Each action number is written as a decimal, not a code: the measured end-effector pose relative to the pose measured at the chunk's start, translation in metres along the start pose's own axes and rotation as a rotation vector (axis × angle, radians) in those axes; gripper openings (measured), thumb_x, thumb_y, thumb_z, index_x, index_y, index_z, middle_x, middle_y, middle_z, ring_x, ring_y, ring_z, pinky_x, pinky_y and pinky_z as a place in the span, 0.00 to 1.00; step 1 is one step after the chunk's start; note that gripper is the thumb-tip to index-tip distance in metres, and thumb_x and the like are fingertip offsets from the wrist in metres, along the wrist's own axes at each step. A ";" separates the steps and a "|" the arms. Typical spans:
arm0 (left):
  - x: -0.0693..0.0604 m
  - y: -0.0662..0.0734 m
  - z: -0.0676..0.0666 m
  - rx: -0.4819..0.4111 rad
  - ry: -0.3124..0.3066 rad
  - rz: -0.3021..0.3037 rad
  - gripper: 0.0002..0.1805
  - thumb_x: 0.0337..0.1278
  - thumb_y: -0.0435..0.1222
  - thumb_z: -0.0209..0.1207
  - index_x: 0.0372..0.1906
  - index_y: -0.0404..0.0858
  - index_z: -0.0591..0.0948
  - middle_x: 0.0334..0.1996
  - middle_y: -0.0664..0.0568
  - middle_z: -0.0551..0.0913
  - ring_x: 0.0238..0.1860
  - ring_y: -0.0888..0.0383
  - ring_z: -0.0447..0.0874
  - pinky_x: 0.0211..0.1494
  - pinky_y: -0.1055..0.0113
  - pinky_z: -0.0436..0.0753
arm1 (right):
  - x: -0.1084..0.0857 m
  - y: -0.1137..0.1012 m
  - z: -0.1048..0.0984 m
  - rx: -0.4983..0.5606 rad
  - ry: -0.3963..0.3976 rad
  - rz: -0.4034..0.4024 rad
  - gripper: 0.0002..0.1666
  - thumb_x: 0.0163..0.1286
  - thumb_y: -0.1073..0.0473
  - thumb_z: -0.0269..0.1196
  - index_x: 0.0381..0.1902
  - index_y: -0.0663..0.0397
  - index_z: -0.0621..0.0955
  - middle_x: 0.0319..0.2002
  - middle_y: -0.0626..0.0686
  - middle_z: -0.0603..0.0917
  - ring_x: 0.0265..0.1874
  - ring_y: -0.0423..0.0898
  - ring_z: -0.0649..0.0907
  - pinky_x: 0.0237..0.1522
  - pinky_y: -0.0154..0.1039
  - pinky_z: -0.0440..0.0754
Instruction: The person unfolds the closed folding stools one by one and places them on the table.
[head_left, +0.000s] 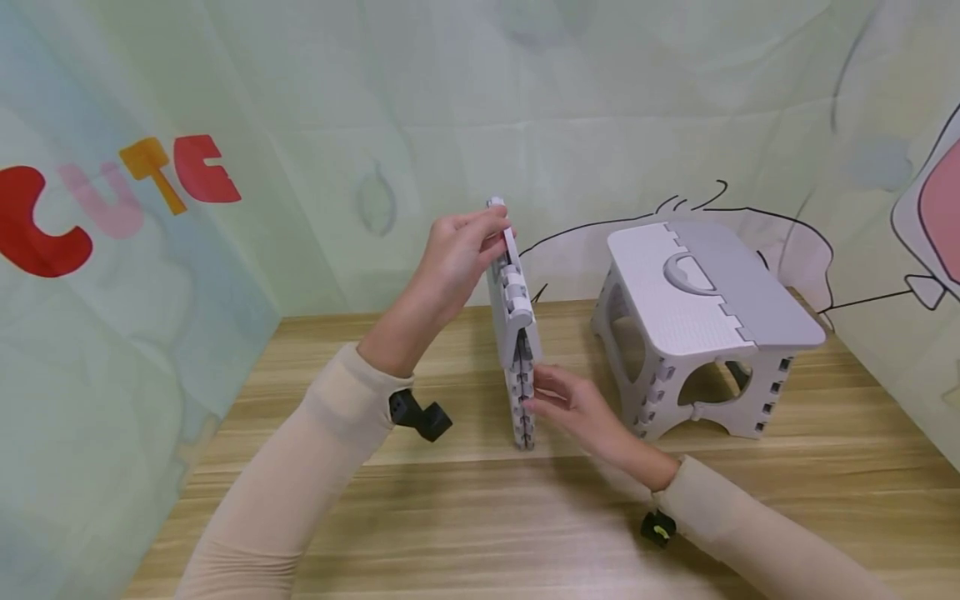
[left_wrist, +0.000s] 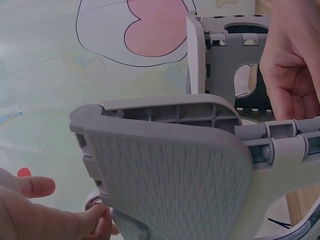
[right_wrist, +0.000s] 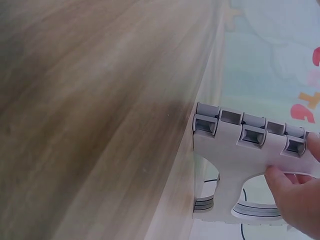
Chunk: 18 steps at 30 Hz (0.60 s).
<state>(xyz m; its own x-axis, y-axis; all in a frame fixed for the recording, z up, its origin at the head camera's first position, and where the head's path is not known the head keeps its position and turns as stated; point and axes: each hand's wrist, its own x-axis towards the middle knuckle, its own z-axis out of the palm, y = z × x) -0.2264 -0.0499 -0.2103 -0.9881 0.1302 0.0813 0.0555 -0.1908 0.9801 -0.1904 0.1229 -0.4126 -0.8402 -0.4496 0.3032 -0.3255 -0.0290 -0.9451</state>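
Note:
A grey and white folding step stool stands nearly folded flat, upright on the wooden table. My left hand holds it near the top; in the left wrist view the left fingertips are at the handle loop beside the textured top panel. Lower down, my right hand grips the hinged leg panel. In the right wrist view, fingers of that hand reach into the panel's cutout, with a fingertip on the hinge edge. Part of the grip is cut off by the frame.
To the right, a second stool of the same kind stands unfolded on the wooden table. Behind the table hangs a printed cloth, and another side of cloth with the letters CUTE runs along the left.

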 end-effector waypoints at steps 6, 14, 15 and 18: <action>-0.001 -0.002 -0.003 -0.011 -0.005 0.001 0.23 0.74 0.29 0.50 0.69 0.26 0.68 0.73 0.40 0.64 0.67 0.53 0.72 0.62 0.73 0.75 | 0.001 0.000 0.002 -0.010 0.012 -0.014 0.30 0.64 0.75 0.64 0.64 0.75 0.71 0.60 0.69 0.76 0.60 0.63 0.77 0.59 0.40 0.79; -0.003 -0.006 -0.011 0.019 -0.025 0.045 0.22 0.74 0.29 0.50 0.68 0.26 0.70 0.71 0.42 0.68 0.68 0.52 0.70 0.64 0.70 0.75 | 0.001 0.001 0.002 -0.069 0.019 -0.029 0.28 0.65 0.73 0.65 0.63 0.72 0.73 0.59 0.67 0.78 0.59 0.62 0.78 0.58 0.39 0.80; -0.003 -0.007 -0.011 0.038 -0.017 0.063 0.22 0.74 0.29 0.51 0.67 0.26 0.70 0.70 0.42 0.70 0.68 0.52 0.71 0.64 0.70 0.75 | 0.001 0.000 0.002 -0.075 0.019 -0.030 0.28 0.65 0.73 0.65 0.63 0.72 0.73 0.59 0.67 0.78 0.59 0.62 0.78 0.58 0.39 0.80; -0.005 -0.014 -0.014 0.111 0.030 0.136 0.20 0.73 0.30 0.51 0.65 0.27 0.74 0.66 0.43 0.75 0.66 0.52 0.73 0.65 0.69 0.74 | 0.001 -0.001 0.002 -0.088 0.026 -0.032 0.28 0.66 0.72 0.65 0.63 0.72 0.73 0.58 0.67 0.78 0.59 0.62 0.78 0.57 0.39 0.80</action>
<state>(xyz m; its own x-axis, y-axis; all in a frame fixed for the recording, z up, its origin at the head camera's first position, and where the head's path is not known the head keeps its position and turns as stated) -0.2242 -0.0616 -0.2270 -0.9741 0.0814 0.2108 0.2028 -0.0964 0.9745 -0.1900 0.1212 -0.4118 -0.8393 -0.4268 0.3368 -0.3881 0.0366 -0.9209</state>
